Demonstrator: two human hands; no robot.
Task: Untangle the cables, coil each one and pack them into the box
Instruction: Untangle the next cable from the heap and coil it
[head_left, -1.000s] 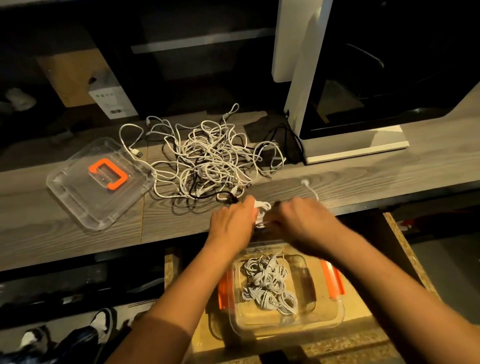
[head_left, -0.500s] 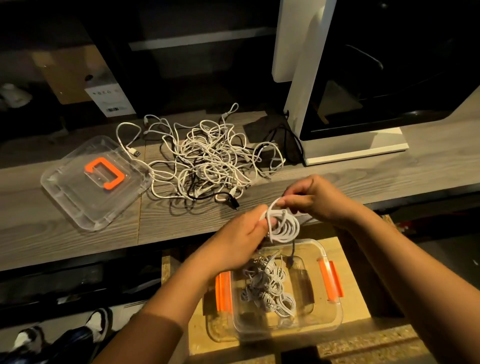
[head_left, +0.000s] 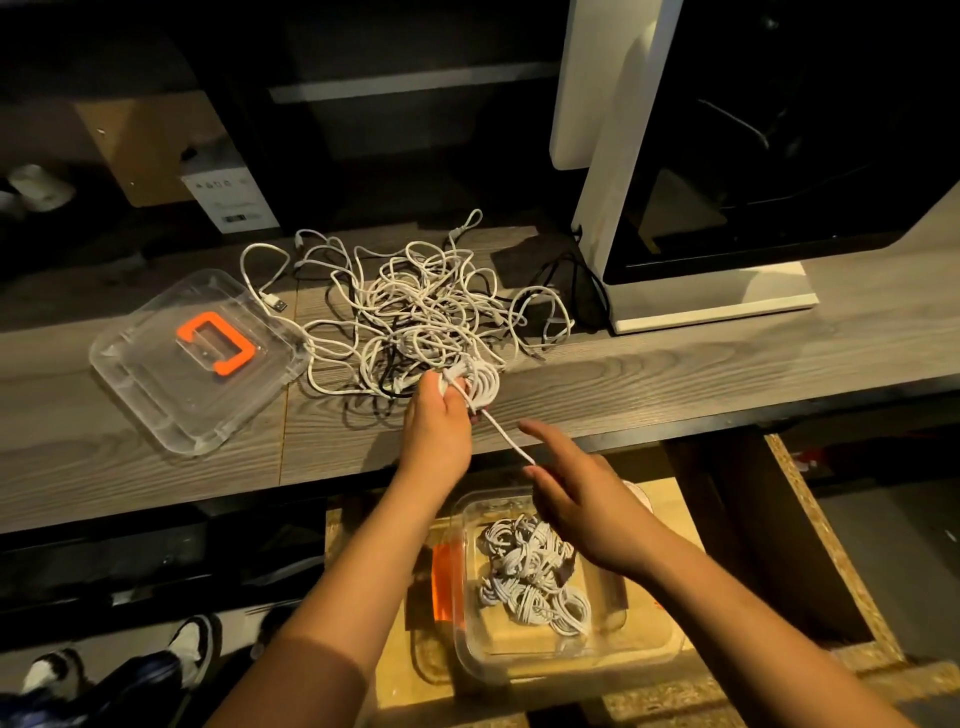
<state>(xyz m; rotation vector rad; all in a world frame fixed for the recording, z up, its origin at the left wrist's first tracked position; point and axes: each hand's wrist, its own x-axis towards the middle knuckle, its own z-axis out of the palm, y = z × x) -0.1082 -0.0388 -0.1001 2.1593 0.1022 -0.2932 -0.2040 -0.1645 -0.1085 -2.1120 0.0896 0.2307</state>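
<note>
A: Where was the white cable (head_left: 480, 382)?
B: Coiled, in the L hand (head_left: 441, 431), just over the desk (head_left: 675, 374), at the near edge of the tangle (head_left: 415, 312). Fingers were curled round the coil.
A: And the R hand (head_left: 576, 499)?
B: It pinched the cable's loose end w/ the thumb; index finger was straight.
A: The box (head_left: 597, 654)?
B: Below the desk, w/ coiled cables (head_left: 530, 577) inside. Its lid (head_left: 171, 405) lay left of the tangle.

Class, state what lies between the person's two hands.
A straight stretch of white cable runs from the coil the left hand grips to the right hand, in the head view.
</note>
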